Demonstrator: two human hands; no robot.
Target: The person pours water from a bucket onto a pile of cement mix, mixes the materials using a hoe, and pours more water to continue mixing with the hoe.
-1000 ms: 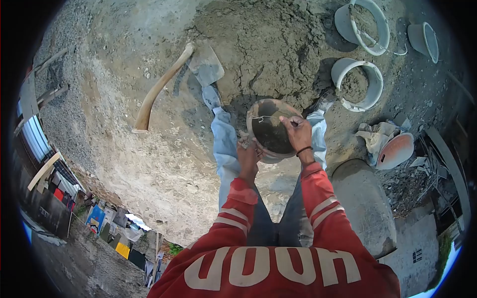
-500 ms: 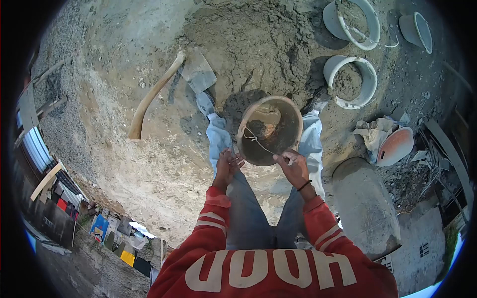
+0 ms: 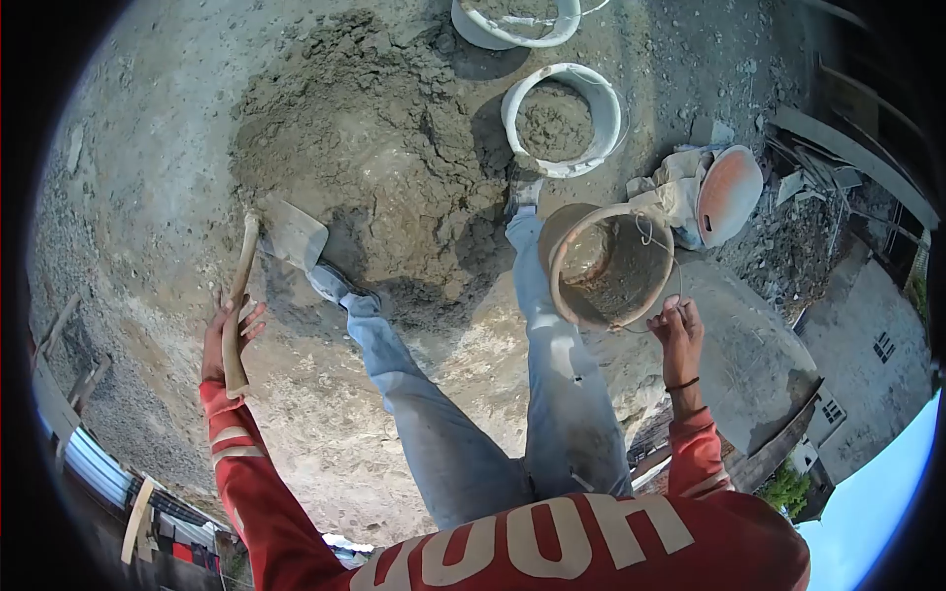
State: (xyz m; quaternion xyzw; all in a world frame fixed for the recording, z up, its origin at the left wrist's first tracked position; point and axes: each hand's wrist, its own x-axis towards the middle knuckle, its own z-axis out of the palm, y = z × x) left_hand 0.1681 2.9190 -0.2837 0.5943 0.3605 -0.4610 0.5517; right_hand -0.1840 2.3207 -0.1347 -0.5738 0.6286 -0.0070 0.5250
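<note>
My right hand (image 3: pixel 680 335) is closed around the thin wire handle of a mud-stained bucket (image 3: pixel 567 286). The bucket hangs tilted beside my right leg, its mouth facing me and wet residue inside. On the far left, my left hand (image 3: pixel 233 330) is at the wooden handle of a hoe (image 3: pixel 242 295). Its fingers are apart and stretched out behind the handle, which crosses in front of the palm. The hoe's flat metal blade (image 3: pixel 294 234) rests on the ground near my left foot, at the edge of a wet mortar heap (image 3: pixel 394 167).
Beyond my right foot stands a pale bucket (image 3: pixel 510 118) filled with mortar, and another pale bucket (image 3: pixel 473 30) is behind it. To the right lie a reddish oval basin (image 3: pixel 731 197), a crumpled sack (image 3: pixel 680 182), a grey curved sheet (image 3: pixel 754 335) and rubble.
My right hand has carried the bucket by its handle from between my legs to the right. My left hand has left the bucket's side and reached the hoe handle. The view has shifted right.
</note>
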